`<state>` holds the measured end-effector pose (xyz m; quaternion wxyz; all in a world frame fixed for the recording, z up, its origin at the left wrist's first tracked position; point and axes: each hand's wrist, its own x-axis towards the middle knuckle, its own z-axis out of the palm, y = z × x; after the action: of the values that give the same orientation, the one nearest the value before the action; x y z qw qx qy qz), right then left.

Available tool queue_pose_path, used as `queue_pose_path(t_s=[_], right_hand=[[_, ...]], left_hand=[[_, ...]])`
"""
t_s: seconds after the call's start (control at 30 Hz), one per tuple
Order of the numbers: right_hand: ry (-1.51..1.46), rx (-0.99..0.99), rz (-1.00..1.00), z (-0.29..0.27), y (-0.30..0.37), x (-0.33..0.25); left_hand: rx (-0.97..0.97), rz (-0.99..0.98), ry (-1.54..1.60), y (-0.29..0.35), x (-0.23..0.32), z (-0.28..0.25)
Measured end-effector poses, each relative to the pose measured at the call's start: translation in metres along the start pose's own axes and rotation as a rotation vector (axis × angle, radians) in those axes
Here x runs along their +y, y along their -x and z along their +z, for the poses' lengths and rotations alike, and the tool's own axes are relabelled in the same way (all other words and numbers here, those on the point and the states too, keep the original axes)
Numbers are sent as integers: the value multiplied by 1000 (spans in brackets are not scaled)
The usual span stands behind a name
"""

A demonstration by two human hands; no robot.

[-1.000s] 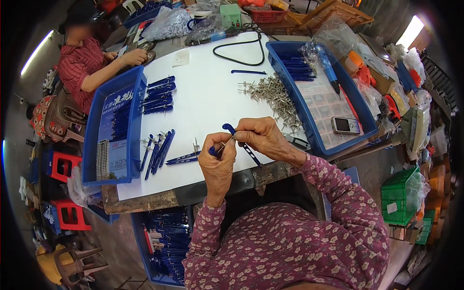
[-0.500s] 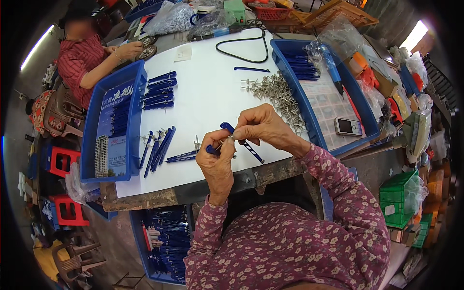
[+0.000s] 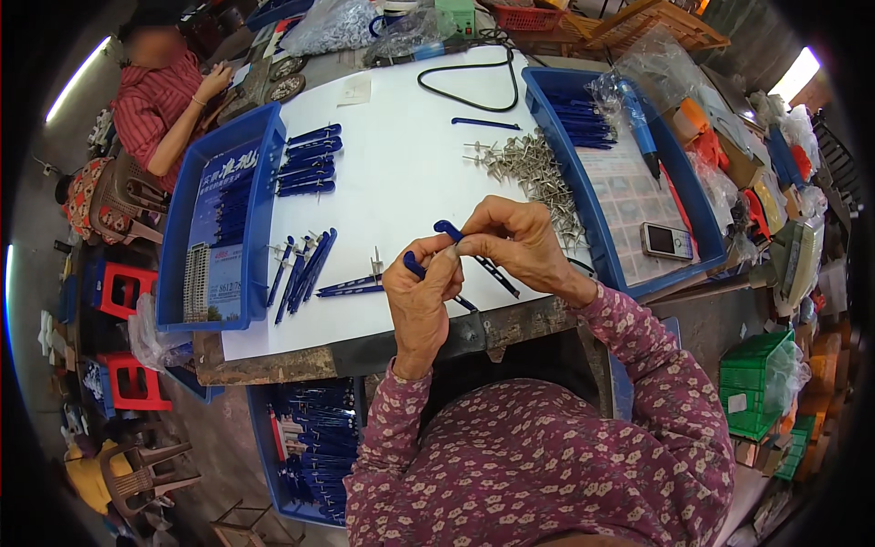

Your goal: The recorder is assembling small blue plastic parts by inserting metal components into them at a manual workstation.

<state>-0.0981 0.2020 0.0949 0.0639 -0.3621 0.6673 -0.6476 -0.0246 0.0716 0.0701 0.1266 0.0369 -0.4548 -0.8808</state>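
Note:
My left hand (image 3: 421,296) is closed around a slim blue plastic strip (image 3: 413,265), whose knobbed head rises beside the thumb. Against it, my right hand (image 3: 518,246) pinches a second blue strip (image 3: 446,228), its slotted tail (image 3: 497,276) slanting down toward the table's near edge. The fingertips of both hands meet at the strips; any small part between them is hidden. Just left of my left hand lie more blue strips (image 3: 351,288) with a metal pin standing up. Beyond my right hand is a heap of small silvery metal pins (image 3: 533,169).
A white sheet (image 3: 383,155) covers the worktable. Blue trays stand at left (image 3: 169,301) and right (image 3: 620,264), the right one holding a phone (image 3: 666,241) and a blue pen-shaped tool (image 3: 638,128). Bunched strips (image 3: 305,273) lie at left. A co-worker (image 3: 159,100) sits far left.
Both hands stay together at the strips, with the right fingers shifted slightly along them. The whole view has shifted a little. The co-worker's hands have lifted away from the round dishes.

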Motion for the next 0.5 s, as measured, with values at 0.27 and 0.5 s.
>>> queue_pose_path(t_s=[0.27, 0.5], right_hand=[[54, -44, 83, -3, 6, -3], [230, -30, -80, 1, 11, 1]], left_hand=[[1, 11, -61, 1, -2, 3], [4, 30, -58, 1, -5, 0]])
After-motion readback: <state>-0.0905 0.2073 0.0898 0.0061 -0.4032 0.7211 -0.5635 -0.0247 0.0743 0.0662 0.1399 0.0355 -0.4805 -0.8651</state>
